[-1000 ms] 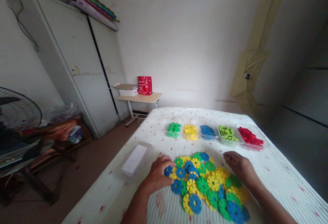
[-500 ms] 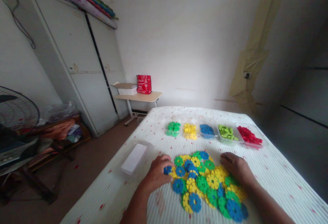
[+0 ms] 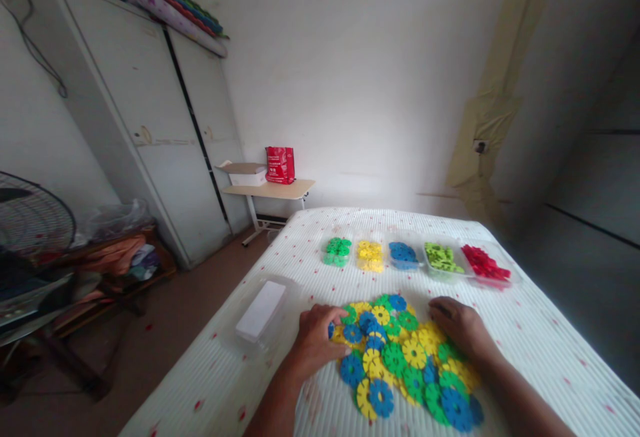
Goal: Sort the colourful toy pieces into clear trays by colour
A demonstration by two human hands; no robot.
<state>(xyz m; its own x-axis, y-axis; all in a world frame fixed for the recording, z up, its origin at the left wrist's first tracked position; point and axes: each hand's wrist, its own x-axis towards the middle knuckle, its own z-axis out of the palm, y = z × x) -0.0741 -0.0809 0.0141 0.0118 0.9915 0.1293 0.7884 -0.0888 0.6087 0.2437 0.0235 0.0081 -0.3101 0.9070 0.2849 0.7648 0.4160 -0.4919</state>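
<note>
A loose pile of flower-shaped plastic discs [image 3: 395, 354] in blue, yellow and green lies on the white cover between my hands. At the pile's left edge is my left hand [image 3: 320, 337], thumb and fingers apart around a few discs, touching them without a clear grip. My right hand [image 3: 463, 327] rests along the upper right side of the pile, fingers loosely bent and held against the discs. Its palm side is hidden, and no held piece shows.
Behind the pile stands a row of clear tubs: green discs [image 3: 337, 250], yellow discs [image 3: 370, 255], blue discs [image 3: 404, 254], light green pieces [image 3: 443, 258] and red pieces [image 3: 485, 264]. A clear tray with a white block [image 3: 261, 310] lies left. Farther back are a small table [image 3: 280, 190] and a cabinet [image 3: 135, 117].
My left hand has shifted slightly right, pushing the discs at the left edge inward toward the pile. My right hand has stayed nearly still.
</note>
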